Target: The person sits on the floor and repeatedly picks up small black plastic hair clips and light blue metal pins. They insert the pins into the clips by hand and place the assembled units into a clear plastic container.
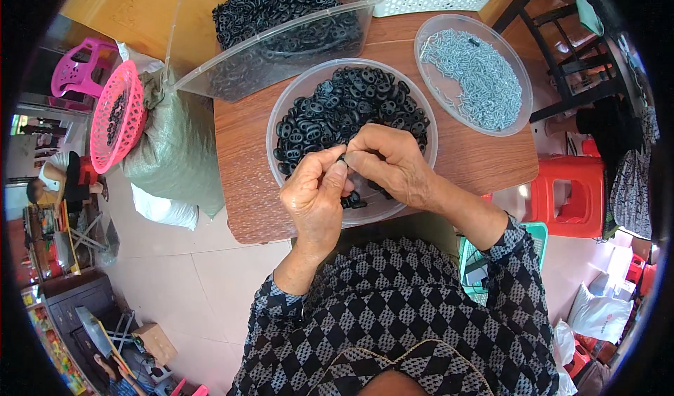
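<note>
Diamond-patterned clothing (404,291) is filling the near side; left hand (316,192) and right hand (393,161) are pinching a black piece (342,158) over a bowl (375,213).

Above a plastic tub (379,212) of black two-holed parts (351,94), the left-hand grip (317,194) and right-hand grip (392,160) pinch a black piece (342,159); silvery pieces (491,90) lie in a dish (445,85) on the wooden counter (249,164).

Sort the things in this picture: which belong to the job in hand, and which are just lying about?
Seemingly in use: left hand, right hand, small black piece between them, round tub, its black pieces, silvery metal pieces.

Seemingly lying about: pink chair, red stool, cardboard box.
</note>
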Demonstrator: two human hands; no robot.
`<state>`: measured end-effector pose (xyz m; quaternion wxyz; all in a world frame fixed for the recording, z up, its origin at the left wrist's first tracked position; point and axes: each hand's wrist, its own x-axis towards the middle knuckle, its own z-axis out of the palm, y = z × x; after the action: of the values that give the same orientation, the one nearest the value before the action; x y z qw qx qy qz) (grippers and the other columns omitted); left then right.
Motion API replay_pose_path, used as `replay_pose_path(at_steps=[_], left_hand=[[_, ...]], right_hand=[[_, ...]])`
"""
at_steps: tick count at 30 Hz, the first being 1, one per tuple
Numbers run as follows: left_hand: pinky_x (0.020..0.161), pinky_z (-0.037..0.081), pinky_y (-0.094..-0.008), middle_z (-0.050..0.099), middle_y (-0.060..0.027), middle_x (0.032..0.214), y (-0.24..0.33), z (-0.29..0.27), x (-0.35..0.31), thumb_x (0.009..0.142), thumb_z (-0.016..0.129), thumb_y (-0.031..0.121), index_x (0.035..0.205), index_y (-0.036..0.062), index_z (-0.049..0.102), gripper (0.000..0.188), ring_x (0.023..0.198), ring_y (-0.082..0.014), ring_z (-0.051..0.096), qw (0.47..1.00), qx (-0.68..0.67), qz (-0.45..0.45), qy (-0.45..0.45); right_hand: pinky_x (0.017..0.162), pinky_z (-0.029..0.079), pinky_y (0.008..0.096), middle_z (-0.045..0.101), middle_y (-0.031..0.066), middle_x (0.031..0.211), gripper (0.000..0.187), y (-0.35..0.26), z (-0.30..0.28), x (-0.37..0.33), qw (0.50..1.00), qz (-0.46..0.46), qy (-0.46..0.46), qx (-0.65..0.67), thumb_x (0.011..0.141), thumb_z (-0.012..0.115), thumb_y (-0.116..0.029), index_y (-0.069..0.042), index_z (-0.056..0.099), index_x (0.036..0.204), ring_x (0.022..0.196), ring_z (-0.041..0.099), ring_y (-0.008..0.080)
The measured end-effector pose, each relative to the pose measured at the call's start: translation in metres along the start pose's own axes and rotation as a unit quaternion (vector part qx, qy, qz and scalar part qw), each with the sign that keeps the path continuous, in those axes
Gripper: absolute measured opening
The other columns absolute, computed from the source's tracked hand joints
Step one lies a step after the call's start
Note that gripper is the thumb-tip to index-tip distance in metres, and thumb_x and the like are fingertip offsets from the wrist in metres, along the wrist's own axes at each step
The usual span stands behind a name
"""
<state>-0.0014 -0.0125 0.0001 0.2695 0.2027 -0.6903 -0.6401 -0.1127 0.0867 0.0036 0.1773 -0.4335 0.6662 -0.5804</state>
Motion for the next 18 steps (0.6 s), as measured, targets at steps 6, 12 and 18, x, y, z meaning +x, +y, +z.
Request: replay_pose_path(at_steps=[6,12,18], left_hand=[[0.051,0.047,-0.0199,0.062,-0.0079,0.075,0.004,0.0,0.004,0.084,0.055,-0.005,0.097,-0.0075,0.061,0.015,0.057,-0.0086,0.054,0.998,-0.044,-0.041,0.009],[0.052,0.046,-0.0178,0.062,-0.0074,0.076,0.002,-0.007,0.011,0.085,0.056,-0.003,0.098,-0.0061,0.061,0.014,0.059,-0.007,0.055,0.994,-0.098,-0.053,-0.007],[0.051,0.05,-0.0232,0.063,-0.0147,0.077,0.009,-0.015,0.017,0.083,0.058,-0.003,0.1,-0.0092,0.059,0.019,0.057,-0.0138,0.058,0.991,-0.109,-0.04,0.06]], right_hand=[[0.058,0.043,0.0355,0.055,0.0107,0.066,0.018,0.002,0.002,0.005,0.999,-0.025,-0.009,-0.042,0.081,0.057,-0.013,-0.001,0.052,0.068,0.063,0.054,0.0251],[0.062,0.044,0.0339,0.058,0.0094,0.071,0.012,0.003,-0.007,0.012,0.995,-0.074,-0.027,-0.063,0.081,0.058,-0.012,-0.001,0.059,0.075,0.068,0.056,0.0232],[0.065,0.044,0.0371,0.059,0.0098,0.073,0.007,0.0,-0.032,0.016,0.979,-0.09,0.076,-0.167,0.073,0.064,-0.006,-0.003,0.063,0.079,0.071,0.056,0.0275]])
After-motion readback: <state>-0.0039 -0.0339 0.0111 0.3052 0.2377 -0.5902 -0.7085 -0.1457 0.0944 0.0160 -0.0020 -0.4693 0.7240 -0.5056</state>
